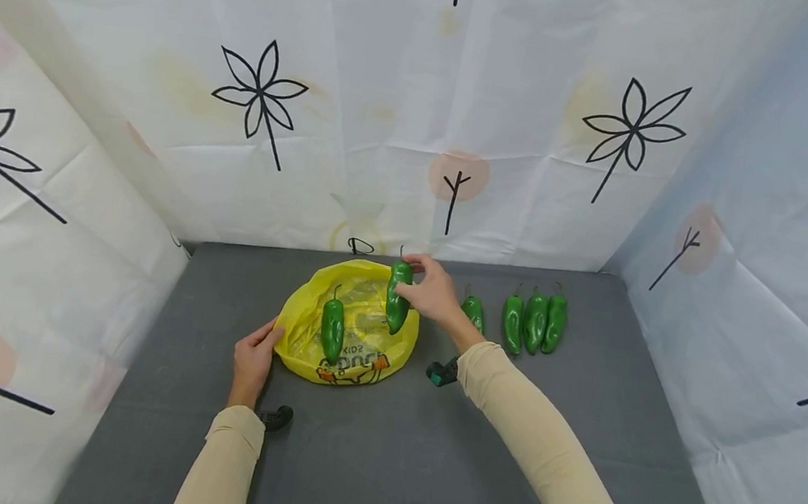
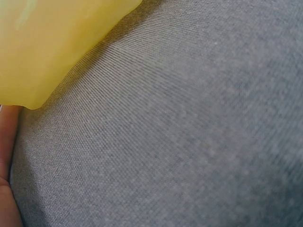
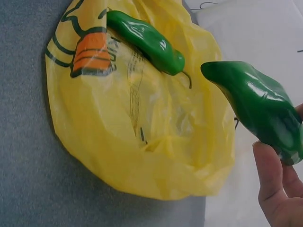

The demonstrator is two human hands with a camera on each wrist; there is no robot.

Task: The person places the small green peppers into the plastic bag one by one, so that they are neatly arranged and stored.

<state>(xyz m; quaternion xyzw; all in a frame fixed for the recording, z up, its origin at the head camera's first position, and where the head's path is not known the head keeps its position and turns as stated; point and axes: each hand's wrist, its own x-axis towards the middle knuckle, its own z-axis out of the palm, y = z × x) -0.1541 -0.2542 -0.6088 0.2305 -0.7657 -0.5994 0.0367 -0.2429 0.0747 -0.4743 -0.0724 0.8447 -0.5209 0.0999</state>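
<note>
A yellow plastic bag (image 1: 293,335) lies spread open on the dark table, its rim rolled out into a round mouth. My left hand (image 1: 255,358) pinches the bag's left rim between thumb and fingers. One green pepper (image 1: 332,331) lies inside the bag, toward its left side. Above the bag's right side, my right hand (image 1: 437,293) holds a second green pepper (image 3: 258,101) between thumb and fingers, stem end up in the head view. The left wrist view catches only the yellow bag's edge (image 2: 57,52) and part of the left hand (image 2: 7,146).
To the right of the bag, a green pepper (image 1: 473,311) lies partly hidden behind the right wrist. Farther right, three more green peppers (image 1: 535,323) lie side by side. White printed cloth (image 1: 391,101) walls in the grey table (image 1: 365,464) at the back and sides.
</note>
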